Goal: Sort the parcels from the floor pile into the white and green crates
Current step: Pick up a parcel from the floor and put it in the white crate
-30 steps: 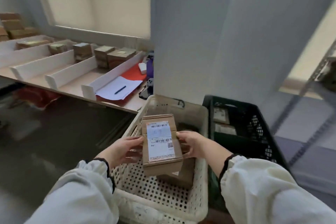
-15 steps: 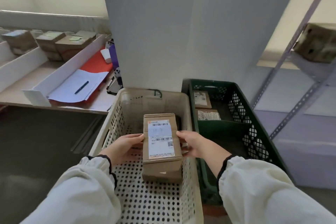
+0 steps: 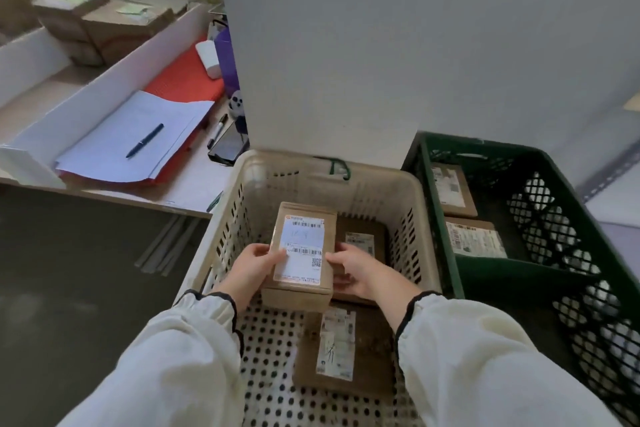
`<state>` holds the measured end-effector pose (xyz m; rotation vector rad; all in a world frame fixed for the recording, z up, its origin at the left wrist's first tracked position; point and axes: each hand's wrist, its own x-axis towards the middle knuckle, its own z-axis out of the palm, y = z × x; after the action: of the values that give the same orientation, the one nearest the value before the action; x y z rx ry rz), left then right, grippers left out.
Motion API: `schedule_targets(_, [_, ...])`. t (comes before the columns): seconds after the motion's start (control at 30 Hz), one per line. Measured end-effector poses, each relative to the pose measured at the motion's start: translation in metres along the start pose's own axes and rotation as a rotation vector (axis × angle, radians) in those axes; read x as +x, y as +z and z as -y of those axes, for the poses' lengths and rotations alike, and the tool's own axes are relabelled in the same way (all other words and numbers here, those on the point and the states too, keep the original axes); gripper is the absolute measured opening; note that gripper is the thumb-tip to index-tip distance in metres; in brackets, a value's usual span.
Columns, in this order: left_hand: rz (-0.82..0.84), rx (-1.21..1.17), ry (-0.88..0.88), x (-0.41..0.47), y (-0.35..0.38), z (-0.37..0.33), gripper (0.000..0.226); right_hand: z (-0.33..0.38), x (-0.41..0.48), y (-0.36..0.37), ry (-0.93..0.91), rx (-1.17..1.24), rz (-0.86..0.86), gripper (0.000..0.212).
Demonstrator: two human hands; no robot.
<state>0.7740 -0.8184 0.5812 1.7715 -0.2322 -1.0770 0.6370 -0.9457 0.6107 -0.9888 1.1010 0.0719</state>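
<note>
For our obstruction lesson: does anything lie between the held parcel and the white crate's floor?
Partly. The left hand and right hand hold the parcel over the white crate; a rear parcel and a front parcel lie inside at right, bare floor at left.

Parcel label (image 3: 300, 263) print illegibly small; green crate (image 3: 512, 272) partly beyond the right edge.

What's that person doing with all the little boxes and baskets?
A person in white sleeves is sorting parcels into crates. The left hand and right hand grip the two sides of one labelled cardboard parcel, holding it over the white crate; it is not yet let go. Two flat parcels already lie on the white crate's floor. Two more parcels lie in the green crate right beside it.
</note>
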Motion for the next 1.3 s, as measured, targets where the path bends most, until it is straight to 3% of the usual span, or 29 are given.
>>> schedule_targets(0.13, [-0.049,-0.066,0.008,0.066,0.008,0.013,0.042,0.011,0.074,0.001,-0.011,0.017,-0.002,0.038])
schedule_targets(0.33, [-0.092,-0.023,-0.004,0.128,0.011,0.05,0.044,0.002,0.153,0.009,-0.004,-0.166,-0.101,0.046])
schedule_targets(0.47, [-0.043,-0.022,-0.057,0.151,0.023,0.073,0.041,-0.015,0.188,0.005,-0.015,-0.244,-0.19,0.034])
schedule_targets(0.57, [-0.032,-0.016,-0.058,0.162,0.03,0.084,0.039,-0.021,0.206,0.004,-0.072,-0.439,-0.32,0.035])
schedule_targets(0.77, [-0.074,-0.004,-0.004,0.175,0.04,0.093,0.037,-0.024,0.215,0.003,-0.17,-0.736,-0.489,0.018])
schedule_targets(0.97, [-0.107,0.012,0.037,0.179,0.048,0.107,0.04,-0.034,0.225,0.005,-0.26,-0.85,-0.417,0.023])
schedule_targets(1.17, [-0.143,0.095,0.043,0.181,0.052,0.111,0.053,-0.035,0.229,0.004,-0.212,-0.701,-0.417,0.019])
schedule_targets(1.3, [-0.156,0.14,0.036,0.179,0.053,0.106,0.05,-0.035,0.225,0.002,-0.251,-0.858,-0.397,0.021])
